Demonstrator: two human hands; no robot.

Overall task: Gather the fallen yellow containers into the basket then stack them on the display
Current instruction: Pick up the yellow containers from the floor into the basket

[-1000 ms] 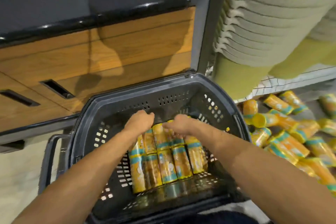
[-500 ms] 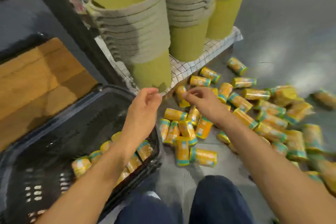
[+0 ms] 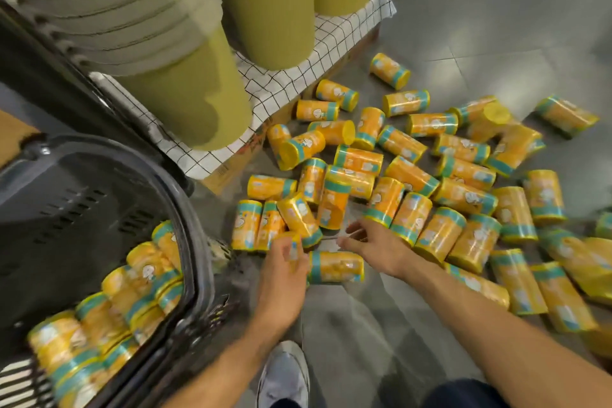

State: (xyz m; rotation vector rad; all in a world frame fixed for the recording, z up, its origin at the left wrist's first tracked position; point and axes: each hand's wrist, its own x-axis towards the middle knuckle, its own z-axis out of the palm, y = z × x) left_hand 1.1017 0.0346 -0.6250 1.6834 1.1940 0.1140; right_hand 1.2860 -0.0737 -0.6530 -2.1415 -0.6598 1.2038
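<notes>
Several yellow containers with teal bands [image 3: 410,175] lie scattered on the grey floor. The dark plastic basket [image 3: 193,238] stands at the left with several containers [image 3: 142,278] lying in its near corner. My left hand [image 3: 284,270] is down at the near edge of the pile, its fingers loosely curved over the end of one container [image 3: 291,238]. My right hand [image 3: 374,243] reaches in beside it with fingers spread, holding nothing. One container [image 3: 336,267] lies on its side between the two hands.
A low display platform covered in a white checked cloth [image 3: 334,40] carries stacks of green buckets [image 3: 271,10] just behind the pile. My shoe [image 3: 284,374] is on the floor below the hands. Bare grey floor [image 3: 496,10] stretches to the upper right.
Both hands left the basket, swung right and dropped to the near edge of the fallen pile. The view turned from the basket to the floor.
</notes>
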